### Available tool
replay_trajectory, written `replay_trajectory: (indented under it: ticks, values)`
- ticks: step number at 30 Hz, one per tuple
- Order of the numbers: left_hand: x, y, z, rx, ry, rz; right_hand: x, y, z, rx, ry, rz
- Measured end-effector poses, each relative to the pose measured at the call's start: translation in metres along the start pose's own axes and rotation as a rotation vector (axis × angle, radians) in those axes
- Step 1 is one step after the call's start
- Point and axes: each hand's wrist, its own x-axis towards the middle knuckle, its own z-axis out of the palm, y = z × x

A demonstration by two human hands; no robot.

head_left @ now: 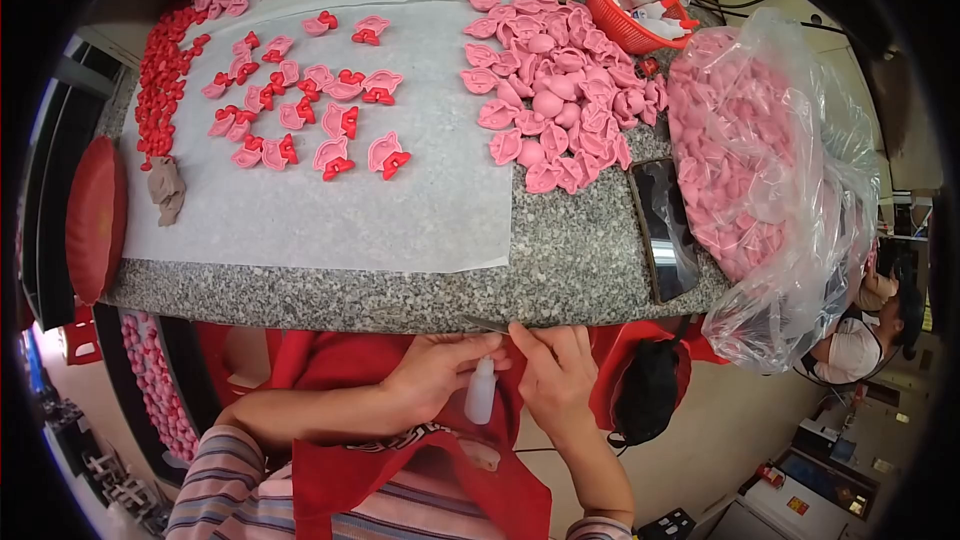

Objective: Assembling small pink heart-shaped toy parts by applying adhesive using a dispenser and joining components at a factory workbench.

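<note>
Just below the table's front edge, my left hand point(437, 372) is closed round the nozzle end of a small whitish squeeze bottle point(481, 398), its body hanging downward. Close beside it, my right hand point(560, 372) pinches a thin pointed metal tool point(486, 323) lying along the granite edge; its exact kind is unclear. Ahead, on a white paper sheet point(420, 230), lie several pink hollow plastic pieces point(331, 153), many with a red bow-shaped part on them. Loose red bow-shaped parts point(165, 80) form a strip at the sheet's left, above a grey putty-like lump point(166, 190).
A pile of pink pieces point(560, 90) covers the right of the granite tabletop point(575, 230). Beyond are a phone point(663, 230), a clear bag point(740, 160) of pink pieces and a red basket point(625, 25). A red dish point(95, 220) stands far left. Another person point(860, 335) sits far right.
</note>
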Motion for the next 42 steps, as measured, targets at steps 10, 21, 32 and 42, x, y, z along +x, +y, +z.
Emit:
replay_trajectory:
  ticks: [10, 21, 32, 42]
  values:
    - [0.007, -0.003, 0.001, -0.091, 0.005, 0.047, 0.001, 0.005, 0.0, 0.035, -0.003, 0.001]
    - [0.007, -0.005, 0.002, -0.133, -0.008, 0.044, 0.005, 0.001, -0.005, 0.048, -0.053, -0.004]
    - [0.003, -0.006, 0.001, -0.08, 0.061, -0.055, 0.001, 0.0, -0.004, 0.012, -0.06, 0.049]
    - [0.002, -0.001, 0.002, -0.167, 0.005, -0.053, 0.006, 0.004, -0.002, -0.061, -0.043, -0.001]
